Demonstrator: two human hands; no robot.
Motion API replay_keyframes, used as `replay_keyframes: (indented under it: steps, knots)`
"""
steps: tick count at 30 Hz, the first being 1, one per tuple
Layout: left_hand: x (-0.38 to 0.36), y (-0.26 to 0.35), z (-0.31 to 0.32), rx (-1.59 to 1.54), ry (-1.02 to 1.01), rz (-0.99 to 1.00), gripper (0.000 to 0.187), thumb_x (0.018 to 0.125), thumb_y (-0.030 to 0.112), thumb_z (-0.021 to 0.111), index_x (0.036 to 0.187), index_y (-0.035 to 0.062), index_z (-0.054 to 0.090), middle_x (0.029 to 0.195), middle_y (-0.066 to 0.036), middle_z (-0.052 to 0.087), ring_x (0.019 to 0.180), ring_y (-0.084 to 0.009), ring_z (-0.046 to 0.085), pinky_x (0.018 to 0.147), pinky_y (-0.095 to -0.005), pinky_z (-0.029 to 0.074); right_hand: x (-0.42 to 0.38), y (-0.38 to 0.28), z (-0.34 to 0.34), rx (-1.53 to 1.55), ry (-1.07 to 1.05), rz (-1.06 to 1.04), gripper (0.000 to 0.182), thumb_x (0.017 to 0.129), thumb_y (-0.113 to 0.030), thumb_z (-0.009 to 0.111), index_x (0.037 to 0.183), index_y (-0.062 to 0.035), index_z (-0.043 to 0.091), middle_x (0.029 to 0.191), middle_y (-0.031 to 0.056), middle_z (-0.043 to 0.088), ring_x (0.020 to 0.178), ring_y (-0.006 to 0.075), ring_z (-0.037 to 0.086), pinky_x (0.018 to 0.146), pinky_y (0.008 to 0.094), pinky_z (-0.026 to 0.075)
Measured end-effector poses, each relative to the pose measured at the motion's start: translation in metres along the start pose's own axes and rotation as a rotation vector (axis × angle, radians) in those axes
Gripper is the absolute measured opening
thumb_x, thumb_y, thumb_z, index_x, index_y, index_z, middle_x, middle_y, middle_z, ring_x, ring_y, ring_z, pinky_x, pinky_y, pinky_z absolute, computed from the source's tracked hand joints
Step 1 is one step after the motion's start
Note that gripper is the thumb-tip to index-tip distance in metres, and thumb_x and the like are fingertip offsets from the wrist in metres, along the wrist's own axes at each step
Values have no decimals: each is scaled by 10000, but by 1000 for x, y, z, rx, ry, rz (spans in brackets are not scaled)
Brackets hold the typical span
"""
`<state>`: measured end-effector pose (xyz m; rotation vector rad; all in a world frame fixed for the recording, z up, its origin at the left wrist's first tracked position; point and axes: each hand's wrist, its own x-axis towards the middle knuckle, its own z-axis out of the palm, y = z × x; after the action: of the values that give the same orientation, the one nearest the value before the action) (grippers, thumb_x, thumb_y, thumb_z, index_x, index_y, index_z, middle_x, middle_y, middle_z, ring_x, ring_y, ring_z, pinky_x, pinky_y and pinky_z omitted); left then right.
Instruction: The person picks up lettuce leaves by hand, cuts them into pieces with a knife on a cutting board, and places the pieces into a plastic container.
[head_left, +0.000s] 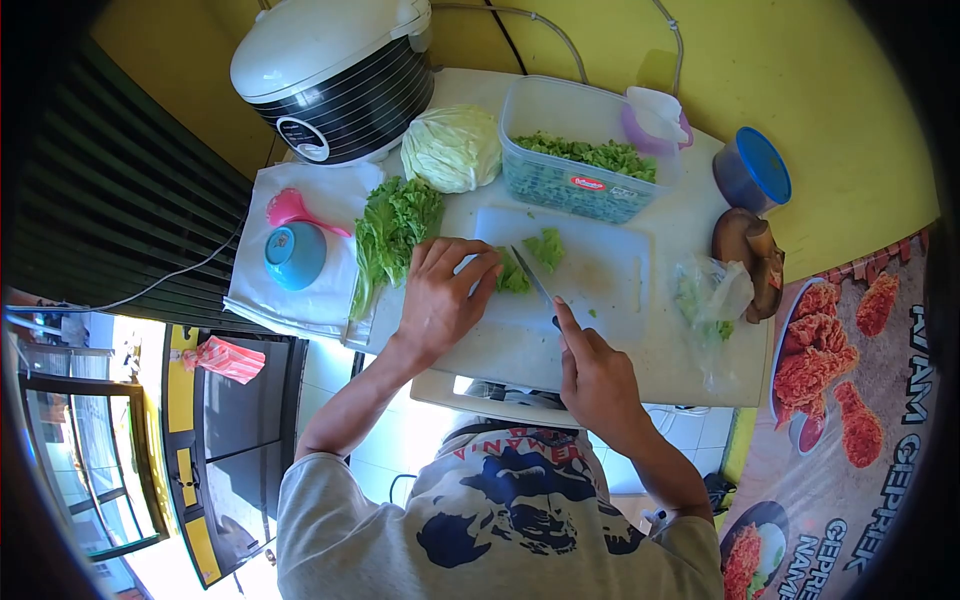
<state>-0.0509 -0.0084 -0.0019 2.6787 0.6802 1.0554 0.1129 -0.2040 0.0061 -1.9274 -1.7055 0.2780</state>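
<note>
My right hand [600, 385] is wrapped round the handle of a knife [532, 275], index finger stretched along its top. The blade points away from me over a white cutting board [615, 250]. My left hand [445, 295] is closed, its fingertips pressing a piece of lettuce [513, 276] on the board, just left of the blade. A cut lettuce piece [546, 248] lies on the blade's far side, with small scraps around it. Beside my left hand rests a bunch of leafy lettuce [400, 225], partly covered by the hand.
Behind the board stands a clear plastic container [578, 195] of chopped greens. A cabbage [452, 150] and rice cooker [335, 90] are at back left. A blue bowl [295, 256] and pink ladle [290, 208] lie left; a plastic bag [712, 300] and blue-lidded tub [752, 170] stand right.
</note>
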Motion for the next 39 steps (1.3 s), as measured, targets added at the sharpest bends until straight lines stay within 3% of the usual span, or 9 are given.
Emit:
replay_keyframes:
  steps: [4, 10, 25, 39]
  knots:
    - [-11, -1, 4, -15, -11, -1, 228, 841, 97, 822, 1060, 52, 777, 1091, -71, 735, 1012, -273, 682, 909, -422, 506, 9, -13, 8, -37, -105, 59, 672, 971, -5, 590, 1606, -72, 381, 871, 153, 657, 619, 326, 656, 573, 441, 555]
    - [-18, -3, 11, -52, -27, -40, 226, 854, 111, 808, 1061, 28, 769, 1105, -90, 735, 1029, -282, 684, 916, -413, 532, 14, -9, 21, -99, -93, -9, 706, 944, -61, 608, 1607, -59, 364, 837, 163, 614, 545, 323, 629, 509, 434, 551]
    - [-16, -3, 13, -124, -38, -65, 217, 851, 76, 803, 1047, -6, 760, 1095, -130, 729, 1020, -312, 692, 883, -411, 591, 46, -8, 31, -186, -85, -31, 712, 909, -83, 645, 1582, -62, 413, 797, 146, 635, 526, 334, 638, 512, 443, 558]
    - [-13, -4, 10, -109, -64, -86, 219, 889, 70, 766, 1099, 11, 741, 1114, -136, 709, 1036, -332, 675, 919, -442, 558, -34, 8, -4, -95, -131, -11, 711, 913, -43, 650, 1585, -70, 422, 768, 112, 627, 506, 283, 602, 483, 422, 526]
